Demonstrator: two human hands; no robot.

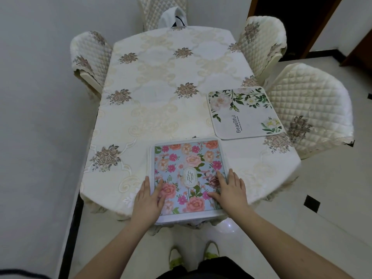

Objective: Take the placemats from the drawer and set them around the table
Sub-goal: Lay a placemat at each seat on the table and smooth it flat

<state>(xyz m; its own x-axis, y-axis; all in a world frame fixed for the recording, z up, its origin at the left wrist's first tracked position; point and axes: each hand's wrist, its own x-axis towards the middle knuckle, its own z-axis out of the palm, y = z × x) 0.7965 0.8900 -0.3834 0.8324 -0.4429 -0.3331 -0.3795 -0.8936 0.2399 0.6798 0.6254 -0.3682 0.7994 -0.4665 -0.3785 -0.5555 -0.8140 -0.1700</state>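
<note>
The worktop (161, 81), draped in a cream embroidered cloth, filled most of the head view, and we read its bare expanse as seats not yet served. 4 quilted chairs (310, 109) stood pushed in around it, 1 on the left, 1 at the far end and 2 on the right, which told us where each mat belonged.

The blue floral placemat (188, 168) lay flat at the near edge, squared to the rim and directly before the person, presumably marking the near seat. It looked thicker than a single mat, with a second edge showing along its left and top sides, so we judged that it could be a stack with more mats beneath; this we could not confirm.

The white floral placemat (244, 112) lay flat near the right edge, just beside the nearer right-hand chair, and apart from the blue one. We took it as already set.

The left hand (148, 200) rested palm down on the blue mat's near left edge, its fingers straight, so the grip was released. The right hand (231, 188) pressed likewise on the right side, flat and unclenched, the pair apparently steadying or aligning the mat.
</note>
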